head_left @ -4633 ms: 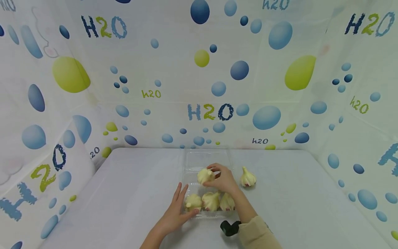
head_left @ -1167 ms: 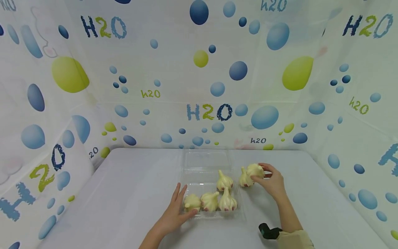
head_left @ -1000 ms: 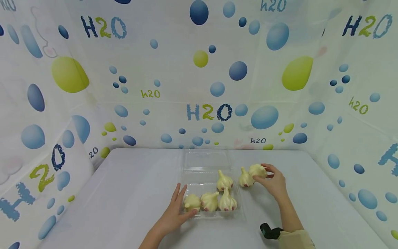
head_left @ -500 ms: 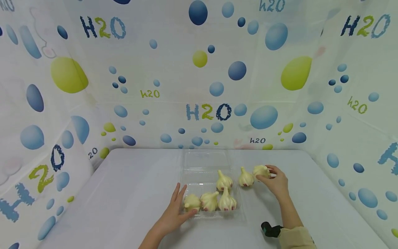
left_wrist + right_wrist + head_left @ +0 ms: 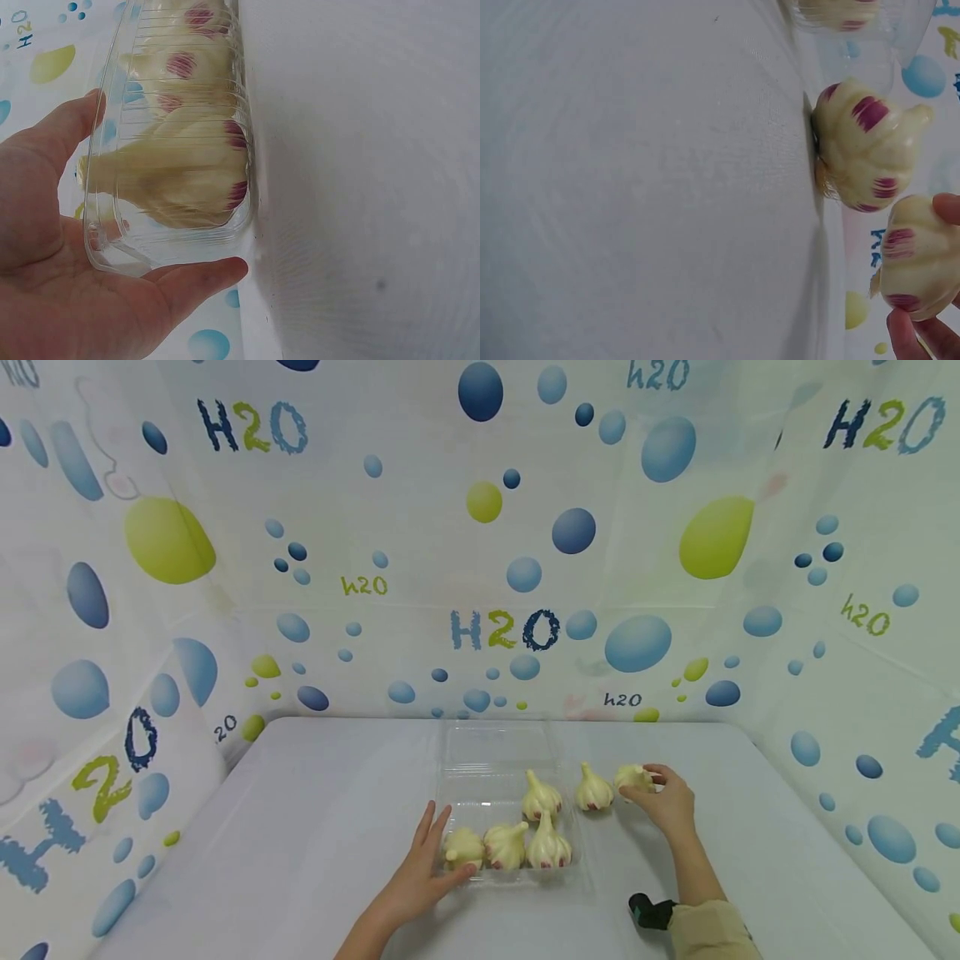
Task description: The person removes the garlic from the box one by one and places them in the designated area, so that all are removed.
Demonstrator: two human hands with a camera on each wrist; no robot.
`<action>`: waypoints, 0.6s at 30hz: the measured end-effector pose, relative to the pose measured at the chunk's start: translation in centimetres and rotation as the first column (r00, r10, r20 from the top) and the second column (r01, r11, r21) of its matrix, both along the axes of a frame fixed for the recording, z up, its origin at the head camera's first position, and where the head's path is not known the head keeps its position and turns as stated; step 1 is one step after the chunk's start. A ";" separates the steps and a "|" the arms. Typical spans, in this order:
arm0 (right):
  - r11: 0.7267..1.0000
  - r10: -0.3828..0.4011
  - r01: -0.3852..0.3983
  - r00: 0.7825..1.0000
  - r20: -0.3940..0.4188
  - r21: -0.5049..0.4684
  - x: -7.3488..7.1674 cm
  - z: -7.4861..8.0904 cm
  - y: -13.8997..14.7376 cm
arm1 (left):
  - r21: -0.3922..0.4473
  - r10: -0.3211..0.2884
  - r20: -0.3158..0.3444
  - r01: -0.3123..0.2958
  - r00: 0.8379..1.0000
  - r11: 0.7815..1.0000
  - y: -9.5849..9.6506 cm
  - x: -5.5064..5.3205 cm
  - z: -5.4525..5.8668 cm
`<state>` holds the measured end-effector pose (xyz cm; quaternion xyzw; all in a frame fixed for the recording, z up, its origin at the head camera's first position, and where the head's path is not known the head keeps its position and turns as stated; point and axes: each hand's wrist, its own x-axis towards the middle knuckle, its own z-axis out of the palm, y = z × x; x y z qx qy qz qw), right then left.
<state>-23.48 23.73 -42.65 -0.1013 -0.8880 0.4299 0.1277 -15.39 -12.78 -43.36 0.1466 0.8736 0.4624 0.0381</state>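
Observation:
In the head view a clear plastic clamshell container [image 5: 480,814] lies with its lid [image 5: 498,745] folded back. Several garlic bulbs sit in it: a front row with a left bulb [image 5: 463,847], a middle bulb [image 5: 506,845] and a right bulb [image 5: 549,843], plus a back-right bulb [image 5: 541,797]. My left hand [image 5: 423,868] rests against the container's near-left corner, fingers spread and straight. My right hand [image 5: 667,802] grips a garlic bulb [image 5: 919,259] between thumb and fingers, low over the table. Beside it another garlic bulb [image 5: 594,788] stands on the table, stem up.
The white table [image 5: 315,827] runs back to a curtain [image 5: 390,527] printed with blue and green drops. A black device [image 5: 650,912] is at my right wrist, by the beige sleeve [image 5: 708,931].
Since 4.6 seconds ago my right hand has moved from over the container to the right, holding a garlic bulb. Over the last second it lowers slightly, away from the standing bulb. The left hand stays.

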 end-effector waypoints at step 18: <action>1.000 0.011 -0.010 0.994 0.110 -0.007 -0.4 -0.5 0.2 | 0.000 0.002 -0.001 -0.002 1.000 1.000 -0.1 0.0 -0.2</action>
